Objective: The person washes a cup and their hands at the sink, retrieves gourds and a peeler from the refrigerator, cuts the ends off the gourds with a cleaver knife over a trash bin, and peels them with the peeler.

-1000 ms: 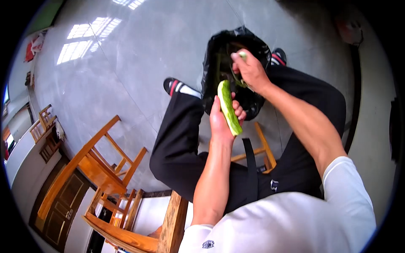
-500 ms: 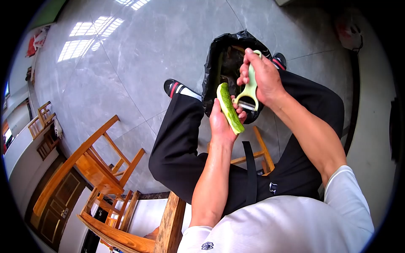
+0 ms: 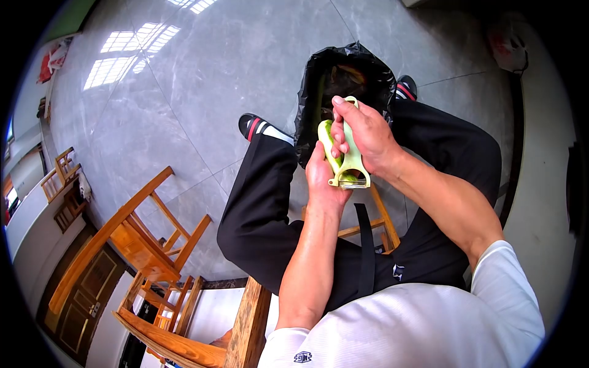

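My left hand [image 3: 321, 178] is wrapped round a partly peeled cucumber [image 3: 326, 133], green with pale stripped sides. Over it, my right hand [image 3: 370, 135] grips the handle of a light green Y-shaped peeler [image 3: 353, 161]. The peeler's blade lies across the near end of the cucumber, close to my left palm; whether it cuts in cannot be made out. Much of the cucumber is hidden behind the peeler and my right fingers. Just beyond both hands stands a bin lined with a black bag [image 3: 308, 80], with some scraps inside.
My legs in black trousers [image 3: 261, 214] are on either side of the bin. A wooden chair [image 3: 144, 251] stands at the left, and part of a wooden stool [image 3: 385, 224] shows below my hands. A plastic bag [image 3: 508, 52] is at the upper right.
My right hand has brought the peeler left and towards me, from beside the cucumber to over its near end. My left hand stays in nearly the same place.
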`<state>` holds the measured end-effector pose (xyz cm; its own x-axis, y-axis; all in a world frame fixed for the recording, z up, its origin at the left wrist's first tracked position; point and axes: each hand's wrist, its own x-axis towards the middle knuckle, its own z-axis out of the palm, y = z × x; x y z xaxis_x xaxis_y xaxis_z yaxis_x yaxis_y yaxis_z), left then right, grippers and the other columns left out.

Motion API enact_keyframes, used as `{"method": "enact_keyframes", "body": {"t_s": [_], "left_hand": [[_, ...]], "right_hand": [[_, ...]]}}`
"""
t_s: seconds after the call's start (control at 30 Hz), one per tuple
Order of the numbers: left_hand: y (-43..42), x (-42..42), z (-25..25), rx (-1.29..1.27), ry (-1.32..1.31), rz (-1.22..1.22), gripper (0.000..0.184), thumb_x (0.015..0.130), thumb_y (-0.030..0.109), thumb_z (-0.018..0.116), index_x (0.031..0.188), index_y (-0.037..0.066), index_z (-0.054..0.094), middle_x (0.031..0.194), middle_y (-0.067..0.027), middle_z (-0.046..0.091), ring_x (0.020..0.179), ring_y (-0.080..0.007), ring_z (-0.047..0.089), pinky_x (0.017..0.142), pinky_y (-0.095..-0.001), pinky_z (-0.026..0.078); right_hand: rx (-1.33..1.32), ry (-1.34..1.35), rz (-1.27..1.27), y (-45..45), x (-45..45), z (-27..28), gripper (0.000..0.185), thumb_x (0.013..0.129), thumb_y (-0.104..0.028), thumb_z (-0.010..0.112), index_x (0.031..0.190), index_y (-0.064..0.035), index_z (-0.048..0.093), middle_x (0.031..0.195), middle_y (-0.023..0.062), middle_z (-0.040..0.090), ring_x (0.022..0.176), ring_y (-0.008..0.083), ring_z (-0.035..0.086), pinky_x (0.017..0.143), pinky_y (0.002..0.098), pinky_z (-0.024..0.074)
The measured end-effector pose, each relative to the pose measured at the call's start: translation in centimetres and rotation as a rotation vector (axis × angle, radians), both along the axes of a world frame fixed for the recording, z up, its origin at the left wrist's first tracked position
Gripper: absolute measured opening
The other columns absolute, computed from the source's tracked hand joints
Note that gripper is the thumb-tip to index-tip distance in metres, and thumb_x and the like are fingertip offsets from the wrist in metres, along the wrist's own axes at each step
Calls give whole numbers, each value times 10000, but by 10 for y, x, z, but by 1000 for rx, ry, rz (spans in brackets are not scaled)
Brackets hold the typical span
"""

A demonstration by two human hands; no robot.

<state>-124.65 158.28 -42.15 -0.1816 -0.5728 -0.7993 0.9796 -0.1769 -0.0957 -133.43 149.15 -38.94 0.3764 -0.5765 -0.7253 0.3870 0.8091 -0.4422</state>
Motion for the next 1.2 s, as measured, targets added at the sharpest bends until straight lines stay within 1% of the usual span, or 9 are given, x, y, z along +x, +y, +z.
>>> {"method": "enact_keyframes", "body": {"t_s": [0.2,0.3,0.43,0.5,0.6,0.83,0.9,0.93,1.2], "left_hand": [[-2,-1,0,68,49,-55,304,1102,285,350,999,101,568,948,-21,664,876,-205,691,811,-375,604],[10,-1,-9,-117,136,-4,292,1093,272,365,1159,119,604,1085,-66,705,871,-228,723,692,-348,624],[9,-3,-12,-168,230,40,315,1093,277,371,1243,121,600,1138,-69,702,923,-235,716,773,-372,616],[-4,-6,6,93,48,-13,320,1090,277,385,1262,111,598,1144,-55,694,954,-228,698,838,-399,590],[3,-1,1,-56,117,-20,326,1083,274,409,1287,96,591,1164,-60,688,999,-234,684,878,-414,563],[8,-6,-3,-51,41,-47,316,1062,260,464,1261,53,598,1148,-91,692,997,-245,683,835,-386,561],[-1,-9,8,72,0,-34,286,1047,233,488,1211,34,612,1078,-89,690,912,-234,674,763,-366,545],[1,-8,5,74,-1,-34,286,1047,233,488,1211,34,612,1078,-89,690,912,-234,674,763,-366,545],[1,-5,-4,-176,53,-29,208,1016,184,520,1116,29,616,947,-72,654,752,-193,615,627,-296,481]], "right_hand": [[-39,21,40,-3,-1,-19,336,1033,-362,585,878,-77,497,639,68,562,478,153,522,510,322,511],[-5,38,60,-5,-2,-11,332,1041,-367,578,878,-90,498,606,49,543,479,155,535,510,315,508],[-17,26,65,-6,-3,-15,359,1031,-383,582,854,-80,508,631,67,565,522,166,558,581,328,540],[-121,46,37,-4,0,-15,375,1035,-395,574,853,-74,512,620,64,570,581,178,607,684,347,565],[-304,76,28,-3,2,-28,398,1040,-407,566,844,-63,522,614,61,579,637,185,646,784,369,570],[-287,122,51,-6,1,-26,429,1060,-393,530,805,-47,533,602,62,585,674,178,661,960,391,547],[-411,100,58,-7,0,-33,446,1071,-398,496,770,-72,548,560,46,544,791,199,697,1113,433,449],[-410,99,57,-7,0,-36,446,1071,-398,496,770,-72,548,560,46,544,791,199,697,1113,433,449],[-486,90,126,-17,-2,-39,409,1075,-352,467,779,-77,530,571,61,564,617,145,615,1185,471,377]]}}
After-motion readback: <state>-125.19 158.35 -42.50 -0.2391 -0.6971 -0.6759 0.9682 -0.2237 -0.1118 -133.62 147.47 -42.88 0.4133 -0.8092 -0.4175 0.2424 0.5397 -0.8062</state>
